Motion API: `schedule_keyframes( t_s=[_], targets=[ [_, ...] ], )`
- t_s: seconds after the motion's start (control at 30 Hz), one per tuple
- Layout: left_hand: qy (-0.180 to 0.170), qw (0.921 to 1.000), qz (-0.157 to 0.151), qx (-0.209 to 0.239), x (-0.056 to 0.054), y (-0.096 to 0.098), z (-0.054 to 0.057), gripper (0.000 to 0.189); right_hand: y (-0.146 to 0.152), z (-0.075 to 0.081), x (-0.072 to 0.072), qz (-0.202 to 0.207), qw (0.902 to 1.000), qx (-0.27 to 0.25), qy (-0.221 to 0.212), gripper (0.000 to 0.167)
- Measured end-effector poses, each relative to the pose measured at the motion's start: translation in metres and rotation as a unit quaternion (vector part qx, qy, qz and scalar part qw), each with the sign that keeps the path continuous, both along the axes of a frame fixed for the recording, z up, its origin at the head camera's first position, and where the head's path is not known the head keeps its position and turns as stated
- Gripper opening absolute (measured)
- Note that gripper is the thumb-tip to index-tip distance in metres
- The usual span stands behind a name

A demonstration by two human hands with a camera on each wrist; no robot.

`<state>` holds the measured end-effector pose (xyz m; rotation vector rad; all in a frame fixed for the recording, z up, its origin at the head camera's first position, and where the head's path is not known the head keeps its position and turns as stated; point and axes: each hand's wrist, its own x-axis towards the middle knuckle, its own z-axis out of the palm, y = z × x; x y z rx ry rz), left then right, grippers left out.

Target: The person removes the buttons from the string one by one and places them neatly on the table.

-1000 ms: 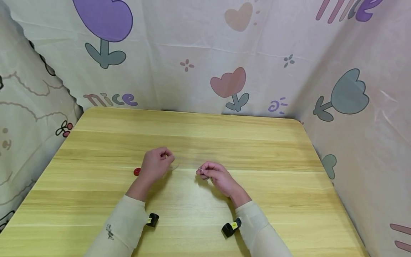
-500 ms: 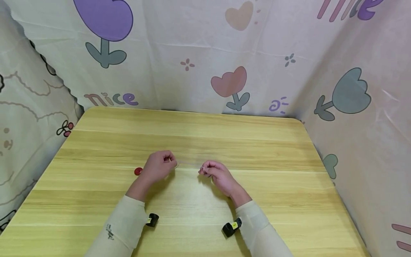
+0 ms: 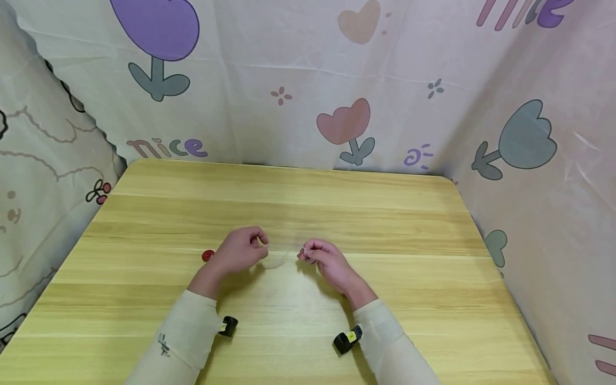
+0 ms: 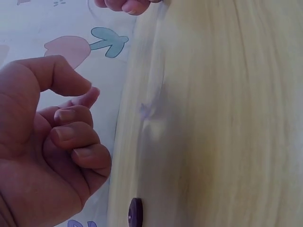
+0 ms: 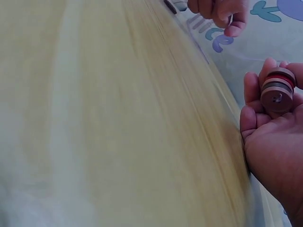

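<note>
My right hand (image 3: 327,263) pinches a small stack of round buttons (image 5: 277,97), brown, red and grey, seen best in the right wrist view. A thin, pale thread (image 3: 276,266) trails from it towards the left hand, faint and blurred. My left hand (image 3: 242,249) is held over the table to the left, thumb and forefinger slightly apart, the other fingers loosely curled. Nothing shows between its fingertips in the left wrist view. A single red button (image 3: 208,255) lies on the table just left of the left wrist; it looks dark in the left wrist view.
The wood-grain table (image 3: 385,224) spans the area under both hands. Behind and beside it hangs a pale patterned cloth (image 3: 260,48). A black wrist camera (image 3: 229,326) is strapped to the left sleeve, and another black camera (image 3: 344,342) to the right one.
Half a second ago the thread stretched straight between both hands; now it sags loosely below them. The left fingertips have parted and moved slightly right. The right hand has barely moved.
</note>
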<state>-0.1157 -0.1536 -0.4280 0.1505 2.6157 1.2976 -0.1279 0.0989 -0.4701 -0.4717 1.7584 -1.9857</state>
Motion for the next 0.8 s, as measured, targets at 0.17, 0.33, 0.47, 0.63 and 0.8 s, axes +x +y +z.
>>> schedule_keyframes(
  t_s=[0.17, 0.33, 0.47, 0.63, 0.8],
  targets=[
    [0.014, 0.9993, -0.022, 0.028, 0.000, 0.009, 0.002, 0.023, 0.000, 0.000, 0.000, -0.004, 1.0000, 0.003, 0.004, 0.024],
    [0.028, 0.9968, -0.061, 0.042, -0.002, 0.023, -0.001, 0.021, 0.000, 0.001, 0.001, 0.000, 1.0000, 0.004, 0.006, 0.024],
    [0.049, 0.9952, -0.077, 0.035, -0.004, 0.033, -0.004, 0.016, 0.001, 0.000, 0.001, 0.004, 1.0000, 0.002, 0.004, 0.026],
    [0.070, 0.9942, -0.077, 0.025, -0.006, 0.040, -0.004, 0.012, 0.001, 0.000, 0.001, 0.004, 1.0000, 0.003, 0.003, 0.029],
    [0.084, 0.9926, -0.083, 0.025, -0.009, 0.044, -0.005, 0.006, 0.001, 0.000, 0.000, 0.006, 1.0000, 0.001, 0.002, 0.031]
  ],
)
